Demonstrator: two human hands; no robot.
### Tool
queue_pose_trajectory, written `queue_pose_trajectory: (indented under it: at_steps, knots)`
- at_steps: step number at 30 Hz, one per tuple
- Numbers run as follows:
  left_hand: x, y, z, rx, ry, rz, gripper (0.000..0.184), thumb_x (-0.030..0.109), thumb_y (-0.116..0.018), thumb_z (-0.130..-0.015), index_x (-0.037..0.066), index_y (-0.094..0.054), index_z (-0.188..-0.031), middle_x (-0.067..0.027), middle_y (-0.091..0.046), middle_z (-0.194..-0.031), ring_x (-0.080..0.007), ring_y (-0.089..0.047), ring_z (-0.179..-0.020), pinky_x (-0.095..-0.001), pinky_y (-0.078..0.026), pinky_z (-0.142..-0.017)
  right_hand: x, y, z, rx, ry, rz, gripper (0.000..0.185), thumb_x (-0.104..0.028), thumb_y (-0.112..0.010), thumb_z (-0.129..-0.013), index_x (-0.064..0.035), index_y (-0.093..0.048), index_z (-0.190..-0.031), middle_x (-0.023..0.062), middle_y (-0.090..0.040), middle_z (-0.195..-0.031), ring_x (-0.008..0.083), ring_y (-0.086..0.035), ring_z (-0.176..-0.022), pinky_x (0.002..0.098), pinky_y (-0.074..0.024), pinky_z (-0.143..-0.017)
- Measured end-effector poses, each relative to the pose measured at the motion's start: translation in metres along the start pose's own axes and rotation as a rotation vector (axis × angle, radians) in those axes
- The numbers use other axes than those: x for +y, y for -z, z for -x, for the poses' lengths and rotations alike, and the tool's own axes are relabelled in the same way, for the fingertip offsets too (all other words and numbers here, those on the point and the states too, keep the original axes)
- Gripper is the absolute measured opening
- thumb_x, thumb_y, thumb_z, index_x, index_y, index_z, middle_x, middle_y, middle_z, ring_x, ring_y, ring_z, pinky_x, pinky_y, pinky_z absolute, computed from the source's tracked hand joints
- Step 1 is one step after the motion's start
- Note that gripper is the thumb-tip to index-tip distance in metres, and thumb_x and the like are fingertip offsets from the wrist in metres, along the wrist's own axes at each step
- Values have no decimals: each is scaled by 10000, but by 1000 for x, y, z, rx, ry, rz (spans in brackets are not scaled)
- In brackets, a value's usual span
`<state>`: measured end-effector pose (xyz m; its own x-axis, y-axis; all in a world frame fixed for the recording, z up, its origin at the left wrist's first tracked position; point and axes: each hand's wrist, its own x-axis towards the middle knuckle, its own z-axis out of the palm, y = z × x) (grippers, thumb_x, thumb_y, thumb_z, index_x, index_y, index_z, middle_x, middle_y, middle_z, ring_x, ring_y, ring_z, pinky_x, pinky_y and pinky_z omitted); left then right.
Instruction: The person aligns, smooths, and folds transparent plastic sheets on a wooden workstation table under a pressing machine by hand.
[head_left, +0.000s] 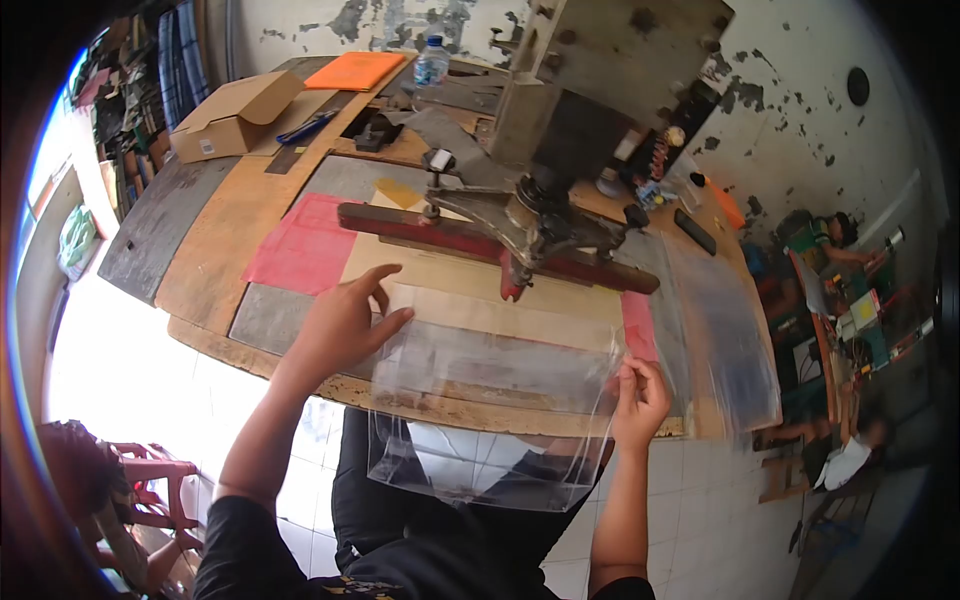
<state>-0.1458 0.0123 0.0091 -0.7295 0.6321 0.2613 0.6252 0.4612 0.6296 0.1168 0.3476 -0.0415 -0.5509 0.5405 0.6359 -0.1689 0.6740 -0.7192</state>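
Note:
A clear plastic sheet or bag lies partly on the table and hangs over its front edge above my lap. My right hand pinches its right edge between thumb and fingers. My left hand is open, thumb and fingers apart, beside the upper left part of the plastic. Whether its thumb touches the plastic I cannot tell. Just beyond the plastic lies a beige sheet, over pink-red sheeting. Above these stands a machine with a long dark-red pressing bar.
The machine's heavy metal head rises at the back. A cardboard box, an orange folder and a water bottle stand behind. More clear plastic lies right. People sit at the left and far right.

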Motion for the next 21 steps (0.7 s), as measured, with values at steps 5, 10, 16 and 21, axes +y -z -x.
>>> queue_pose_trajectory:
  at_steps: [5, 10, 16, 21]
  knots:
    - [6, -27, 36, 77, 78, 455, 681, 100, -817, -936, 86, -526, -1551, 44, -526, -767, -46, -530, -673, -239, -439, -638, -3, -4, 20, 187, 101, 138, 111, 41, -698, -997, 16, -736, -1099, 98, -703, -965, 165, -687, -739, 291, -566, -601]
    - [6, -35, 40, 182, 159, 642, 688, 81, -814, -939, 82, -515, -1559, 43, -569, -772, -37, -554, -640, -223, -427, -585, -15, -9, 18, 214, 257, 255, 160, 74, -705, -970, 12, -748, -1110, 106, -718, -960, 161, -678, -732, 262, -545, -580]
    - [3, -40, 40, 219, 161, 688, 629, 95, -813, -950, 69, -513, -1503, 21, -628, -788, -40, -561, -618, -217, -437, -574, -13, -9, 19, 196, 241, 257, 168, 66, -708, -975, 20, -749, -1131, 105, -720, -959, 151, -671, -716, 254, -528, -578]
    - [0, -41, 42, 261, 154, 674, 530, 92, -816, -946, 58, -558, -1408, 28, -624, -789, -31, -555, -623, -216, -426, -574, -11, -11, 21, 198, 195, 219, 152, 52, -705, -986, 20, -750, -1128, 104, -722, -953, 152, -669, -716, 254, -519, -593]
